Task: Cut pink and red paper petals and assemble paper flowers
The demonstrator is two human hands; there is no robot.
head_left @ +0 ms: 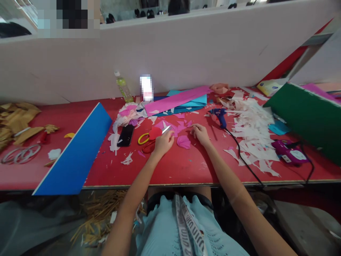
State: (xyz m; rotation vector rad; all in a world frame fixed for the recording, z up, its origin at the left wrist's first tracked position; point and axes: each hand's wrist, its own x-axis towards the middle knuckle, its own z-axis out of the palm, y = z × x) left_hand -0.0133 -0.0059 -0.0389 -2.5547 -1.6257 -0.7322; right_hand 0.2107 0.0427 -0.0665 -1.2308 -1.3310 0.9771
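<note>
My left hand point(164, 143) rests over the red tabletop with its fingers curled together at the edge of some pink paper scraps point(172, 128). What it holds, if anything, is hidden. Beside it lie scissors with a yellow handle loop point(143, 139) and a bright blade, partly covered by a round red piece point(155, 133). Across from it, my right hand point(201, 134) is loosely bent, fingers somewhat apart, close to the scraps; I see nothing in it. A crumpled pink petal-like paper piece point(183, 142) lies between both hands.
A blue glue gun point(220, 117) with a black cord lies right, near torn white paper strips point(253, 124). Blue point(77, 153) and green point(306, 121) boards stand at the sides. A dark phone point(125, 135), a bottle point(123, 87) and long pink paper point(178, 100) are also there.
</note>
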